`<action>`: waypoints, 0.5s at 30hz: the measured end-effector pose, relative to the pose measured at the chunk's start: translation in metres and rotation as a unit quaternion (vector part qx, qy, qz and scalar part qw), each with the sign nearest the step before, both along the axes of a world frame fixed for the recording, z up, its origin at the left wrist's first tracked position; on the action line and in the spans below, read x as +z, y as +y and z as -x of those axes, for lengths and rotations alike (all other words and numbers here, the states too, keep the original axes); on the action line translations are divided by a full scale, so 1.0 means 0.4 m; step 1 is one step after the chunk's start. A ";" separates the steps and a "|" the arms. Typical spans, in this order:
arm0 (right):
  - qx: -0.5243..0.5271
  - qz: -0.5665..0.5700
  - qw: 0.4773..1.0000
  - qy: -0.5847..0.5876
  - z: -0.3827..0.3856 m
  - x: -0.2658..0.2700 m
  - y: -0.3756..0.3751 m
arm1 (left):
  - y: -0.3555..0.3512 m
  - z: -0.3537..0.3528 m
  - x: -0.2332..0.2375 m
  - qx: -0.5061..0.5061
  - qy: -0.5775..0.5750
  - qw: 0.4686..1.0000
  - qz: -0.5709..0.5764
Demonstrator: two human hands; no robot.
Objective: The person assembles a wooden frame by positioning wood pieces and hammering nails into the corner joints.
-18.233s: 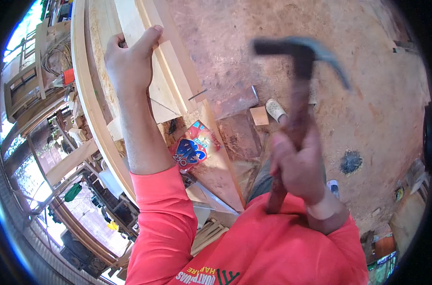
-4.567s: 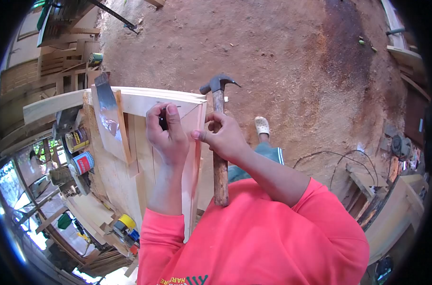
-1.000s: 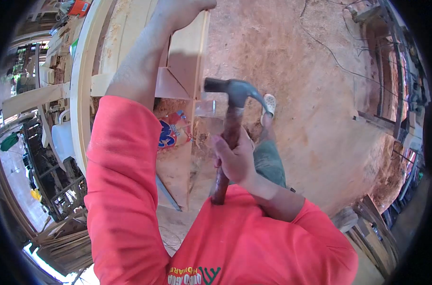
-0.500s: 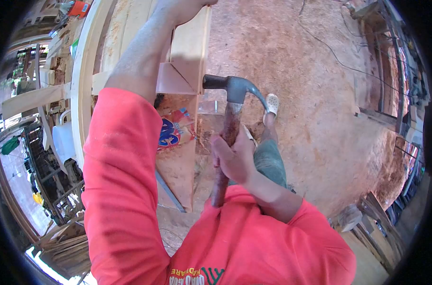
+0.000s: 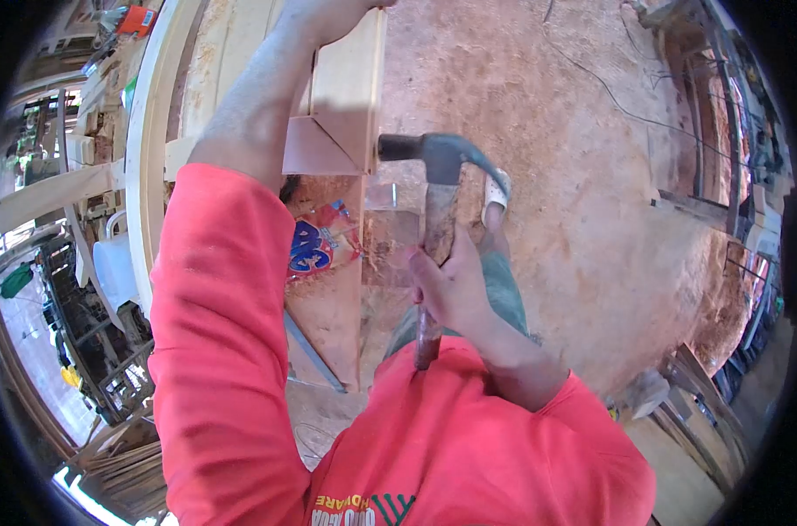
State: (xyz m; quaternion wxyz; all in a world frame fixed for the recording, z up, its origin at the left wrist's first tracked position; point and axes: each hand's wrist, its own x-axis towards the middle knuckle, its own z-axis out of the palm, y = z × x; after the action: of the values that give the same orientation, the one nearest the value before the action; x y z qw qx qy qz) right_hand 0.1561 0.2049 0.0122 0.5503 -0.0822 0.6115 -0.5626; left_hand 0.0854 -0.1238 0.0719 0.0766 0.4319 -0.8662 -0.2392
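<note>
A claw hammer [image 5: 441,167] with a dark steel head and a worn wooden handle is in my right hand [image 5: 454,285], its fingers wrapped round the handle. The handle's lower end is by my red shirt, and the head's striking face is beside the edge of a pale wooden frame [image 5: 377,70]. My left hand [image 5: 333,17] is at the top edge of the view, over the wood; most of its fingers are cut off or hidden, so its grip does not show. Below the frame, a red and blue plastic packet [image 5: 324,245] lies on a board.
A metal strip [image 5: 315,351] rests on the lower board. Long pale timbers [image 5: 153,131] run along the left, with a white jug [image 5: 116,263] beyond them. A cable [image 5: 600,83] crosses the dusty floor. Wood scraps [image 5: 692,412] are piled at lower right.
The hammer and my right hand have shifted slightly right, and the handle stands more upright. My left arm has stayed almost in place. The view has tilted slightly.
</note>
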 end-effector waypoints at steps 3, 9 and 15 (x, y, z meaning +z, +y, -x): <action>-0.157 -0.008 0.987 -0.014 -0.004 -0.013 0.012 | -0.025 0.001 -0.038 -0.081 0.158 0.984 -0.025; -0.019 -0.015 0.997 0.070 -0.088 -0.041 -0.026 | -0.016 0.002 -0.010 -0.022 0.047 0.997 -0.053; -0.082 -0.001 0.996 0.015 0.022 0.024 0.017 | -0.014 -0.002 -0.039 -0.009 0.071 0.993 0.090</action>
State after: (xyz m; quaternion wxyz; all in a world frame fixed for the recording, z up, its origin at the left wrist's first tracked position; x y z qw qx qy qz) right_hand 0.1471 0.2117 0.0216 0.4929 -0.0396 0.6250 -0.6040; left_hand 0.0861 -0.1296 0.0562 0.1745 0.3971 -0.8806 -0.1906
